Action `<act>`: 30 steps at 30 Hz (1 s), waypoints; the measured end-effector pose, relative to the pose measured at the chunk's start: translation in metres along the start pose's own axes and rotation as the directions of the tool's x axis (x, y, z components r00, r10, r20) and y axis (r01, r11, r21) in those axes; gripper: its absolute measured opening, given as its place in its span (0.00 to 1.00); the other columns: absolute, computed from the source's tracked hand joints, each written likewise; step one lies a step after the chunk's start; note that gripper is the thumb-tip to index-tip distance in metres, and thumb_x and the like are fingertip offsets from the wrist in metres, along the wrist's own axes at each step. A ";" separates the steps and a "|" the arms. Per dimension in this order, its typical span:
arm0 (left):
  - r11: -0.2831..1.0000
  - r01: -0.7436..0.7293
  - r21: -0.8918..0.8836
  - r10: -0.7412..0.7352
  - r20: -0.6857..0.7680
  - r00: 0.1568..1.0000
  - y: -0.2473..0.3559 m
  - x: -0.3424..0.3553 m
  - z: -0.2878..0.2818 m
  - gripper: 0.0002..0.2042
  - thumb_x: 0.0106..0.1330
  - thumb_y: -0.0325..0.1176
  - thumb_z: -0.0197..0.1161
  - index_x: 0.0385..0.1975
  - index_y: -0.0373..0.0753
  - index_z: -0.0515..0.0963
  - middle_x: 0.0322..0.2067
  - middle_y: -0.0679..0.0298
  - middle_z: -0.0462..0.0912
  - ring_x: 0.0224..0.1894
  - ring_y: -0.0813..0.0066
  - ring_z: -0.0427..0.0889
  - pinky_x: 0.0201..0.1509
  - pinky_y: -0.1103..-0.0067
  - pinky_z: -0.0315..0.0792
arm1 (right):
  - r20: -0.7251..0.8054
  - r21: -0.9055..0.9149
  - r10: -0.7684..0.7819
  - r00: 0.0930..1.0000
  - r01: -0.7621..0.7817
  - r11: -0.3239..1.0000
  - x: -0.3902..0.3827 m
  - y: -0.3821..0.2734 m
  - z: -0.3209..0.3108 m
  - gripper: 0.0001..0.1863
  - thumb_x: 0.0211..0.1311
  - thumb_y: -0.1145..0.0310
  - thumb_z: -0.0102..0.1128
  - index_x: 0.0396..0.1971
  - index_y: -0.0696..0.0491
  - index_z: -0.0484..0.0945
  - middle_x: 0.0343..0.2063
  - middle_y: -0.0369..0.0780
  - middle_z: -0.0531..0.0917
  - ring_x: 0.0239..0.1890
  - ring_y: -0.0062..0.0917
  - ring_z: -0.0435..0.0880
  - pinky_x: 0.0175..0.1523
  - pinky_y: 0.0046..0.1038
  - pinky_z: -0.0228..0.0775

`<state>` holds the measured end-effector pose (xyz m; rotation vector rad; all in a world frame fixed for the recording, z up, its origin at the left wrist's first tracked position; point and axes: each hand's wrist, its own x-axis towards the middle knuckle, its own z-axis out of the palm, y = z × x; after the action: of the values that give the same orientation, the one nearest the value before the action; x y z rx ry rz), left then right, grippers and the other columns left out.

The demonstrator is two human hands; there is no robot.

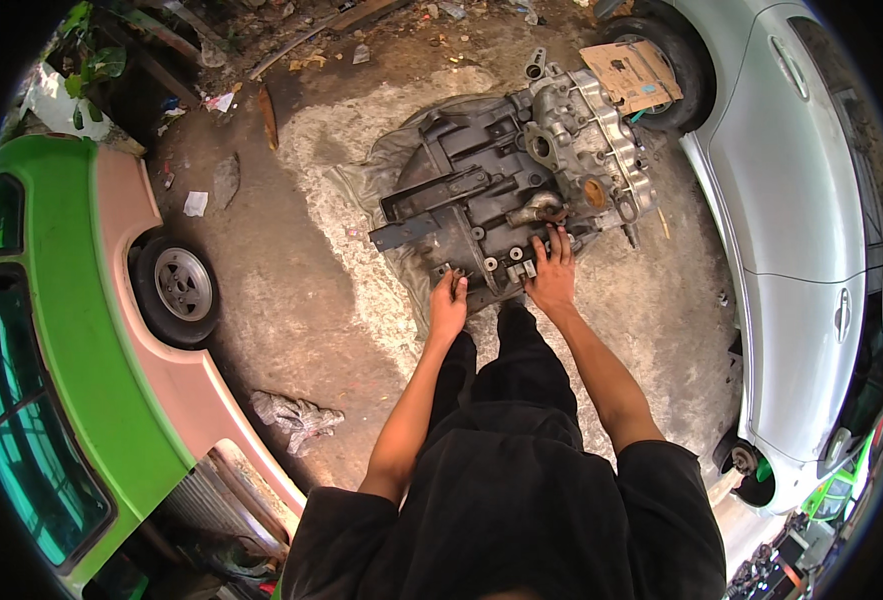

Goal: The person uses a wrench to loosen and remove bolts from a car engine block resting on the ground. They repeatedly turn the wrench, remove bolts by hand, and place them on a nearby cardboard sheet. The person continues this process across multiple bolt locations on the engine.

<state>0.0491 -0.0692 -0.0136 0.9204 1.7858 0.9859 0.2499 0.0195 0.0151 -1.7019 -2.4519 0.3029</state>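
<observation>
Head view: a large metal gearbox casing [506, 195] lies on a grey sheet [381, 170] on the concrete floor [291, 300], between a green and pink car [81, 330] left of it and a silver car [791, 200] right of it. Left hand [448, 305] rests on the casing's near edge, fingers spread, grip open, likely steadying it. Right hand [553, 272] lies flat on the near face just beside the left, fingers extended, nothing gripped, seemingly bracing or feeling the fittings. Cardboard piece [631, 72] sits beyond the casing by the silver car's tyre. Crumpled rag [296, 418] lies well apart, near the green car.
</observation>
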 end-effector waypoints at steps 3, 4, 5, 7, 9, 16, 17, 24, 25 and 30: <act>0.997 -0.043 -0.057 0.039 -0.071 0.997 0.008 -0.004 -0.004 0.23 0.72 0.38 0.55 0.56 0.22 0.69 0.48 0.43 0.79 0.52 0.56 0.79 0.54 0.72 0.71 | 0.052 -0.046 0.033 0.998 -0.030 0.999 -0.001 -0.004 -0.005 0.46 0.39 0.64 0.74 0.63 0.46 0.62 0.68 0.44 0.53 0.73 0.41 0.44 0.71 0.48 0.49; 0.994 -0.069 -0.090 0.064 -0.062 0.996 0.012 -0.005 -0.005 0.24 0.71 0.38 0.55 0.56 0.21 0.68 0.48 0.45 0.79 0.52 0.60 0.78 0.55 0.73 0.70 | 0.046 -0.028 0.020 0.999 -0.019 0.999 -0.001 -0.005 -0.008 0.46 0.39 0.65 0.74 0.63 0.47 0.62 0.68 0.44 0.54 0.73 0.40 0.44 0.71 0.47 0.49; 0.991 -0.057 -0.119 0.053 -0.038 0.998 0.018 -0.006 -0.006 0.25 0.71 0.39 0.56 0.57 0.20 0.67 0.48 0.47 0.79 0.52 0.63 0.77 0.56 0.75 0.69 | 0.040 -0.011 0.011 0.999 -0.010 1.000 -0.002 -0.006 -0.011 0.45 0.40 0.66 0.73 0.63 0.47 0.62 0.68 0.44 0.54 0.73 0.40 0.44 0.70 0.47 0.50; 0.991 -0.046 -0.128 0.047 0.003 0.999 0.031 -0.010 -0.005 0.26 0.71 0.39 0.56 0.57 0.20 0.66 0.47 0.47 0.79 0.52 0.65 0.77 0.56 0.75 0.69 | 0.027 0.032 -0.007 1.000 0.007 0.999 -0.005 -0.007 -0.019 0.43 0.42 0.68 0.72 0.63 0.48 0.62 0.68 0.44 0.54 0.73 0.39 0.44 0.70 0.46 0.51; 0.992 -0.077 -0.104 0.081 0.028 0.996 0.047 -0.014 0.001 0.24 0.72 0.39 0.55 0.56 0.21 0.68 0.48 0.44 0.80 0.52 0.62 0.79 0.54 0.73 0.71 | 0.009 0.093 -0.023 1.000 0.022 0.995 -0.008 -0.006 -0.028 0.41 0.44 0.70 0.70 0.62 0.49 0.63 0.67 0.44 0.55 0.73 0.38 0.44 0.71 0.45 0.51; 0.940 -0.323 -0.112 0.339 0.171 0.925 0.111 -0.014 0.039 0.14 0.71 0.36 0.56 0.40 0.27 0.72 0.20 0.64 0.67 0.25 0.79 0.62 0.28 0.77 0.62 | -0.065 0.666 0.152 0.986 -0.071 0.743 -0.023 -0.001 -0.082 0.18 0.58 0.76 0.58 0.50 0.57 0.73 0.51 0.46 0.76 0.60 0.42 0.71 0.62 0.39 0.63; 0.934 -0.338 -0.116 0.356 0.212 0.910 0.120 -0.013 0.045 0.15 0.71 0.36 0.56 0.41 0.26 0.72 0.21 0.63 0.68 0.25 0.79 0.62 0.28 0.77 0.62 | -0.021 0.776 0.166 0.986 -0.089 0.624 -0.028 0.001 -0.091 0.16 0.60 0.75 0.58 0.48 0.58 0.74 0.49 0.46 0.78 0.58 0.41 0.74 0.59 0.38 0.66; 0.935 -0.345 -0.077 0.345 0.410 0.844 0.179 -0.023 0.110 0.14 0.71 0.37 0.56 0.39 0.27 0.72 0.25 0.63 0.72 0.30 0.82 0.64 0.32 0.79 0.64 | -0.074 0.926 0.303 0.950 -0.047 0.375 -0.053 0.045 -0.132 0.14 0.64 0.72 0.60 0.47 0.59 0.76 0.38 0.43 0.84 0.42 0.29 0.84 0.47 0.31 0.74; 0.944 -0.324 -0.064 0.317 0.455 0.832 0.185 -0.024 0.121 0.15 0.71 0.37 0.56 0.40 0.26 0.72 0.25 0.63 0.73 0.30 0.82 0.65 0.32 0.79 0.64 | -0.096 0.934 0.324 0.941 -0.028 0.356 -0.057 0.058 -0.134 0.13 0.64 0.72 0.60 0.47 0.59 0.76 0.38 0.43 0.85 0.42 0.28 0.84 0.47 0.30 0.74; 0.923 -0.373 -0.098 0.375 0.448 0.811 0.213 -0.040 0.196 0.15 0.71 0.38 0.57 0.36 0.28 0.72 0.22 0.65 0.68 0.28 0.82 0.63 0.30 0.79 0.61 | -0.065 0.959 0.404 0.912 -0.055 0.279 -0.071 0.134 -0.145 0.11 0.62 0.73 0.62 0.43 0.59 0.78 0.36 0.41 0.85 0.38 0.25 0.85 0.44 0.27 0.74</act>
<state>0.2823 0.0322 0.1305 1.4107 1.2200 0.9102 0.4299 0.0103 0.1234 -1.3046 -1.1848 1.1634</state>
